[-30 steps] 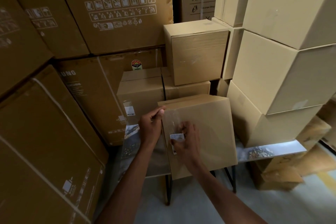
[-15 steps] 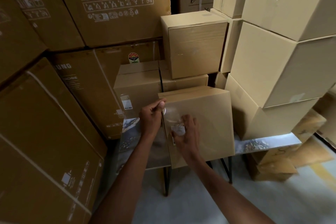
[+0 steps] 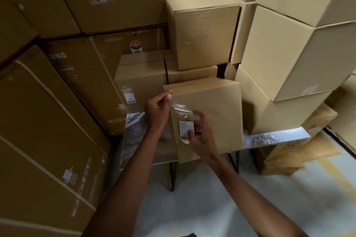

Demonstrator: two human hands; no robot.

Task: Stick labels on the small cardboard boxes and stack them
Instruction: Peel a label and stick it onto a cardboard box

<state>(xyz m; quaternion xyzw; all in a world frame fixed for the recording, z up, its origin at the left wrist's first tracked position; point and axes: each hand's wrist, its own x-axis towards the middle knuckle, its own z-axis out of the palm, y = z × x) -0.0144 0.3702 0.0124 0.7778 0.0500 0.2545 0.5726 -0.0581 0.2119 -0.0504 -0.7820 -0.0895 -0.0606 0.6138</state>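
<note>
The person is working on one small cardboard box (image 3: 215, 113) that is standing on the near edge of the bench (image 3: 275, 137), its front face turned towards the camera. A single white label (image 3: 185, 128), sitting inside a clear film sleeve (image 3: 181, 110), is lying flat against the left part of that face with its long axis running upright. The right hand (image 3: 200, 132) is nearer and is lying just over the label, its fingers (image 3: 189, 133) loosely spread and pressing the lower part down. The left hand (image 3: 157, 109) is sitting up and to the left at the box's top corner, its fingers curled; they seem to be pinching the film's upper edge, though the blur is leaving that unsure. So the label is lying directly under the right fingers, and smoothing upward along its length looks like the step in hand. Behind, three more small boxes are showing: one labelled box (image 3: 140, 82), a low one (image 3: 192, 73) beside it and one (image 3: 204, 31) stacked on top.
</note>
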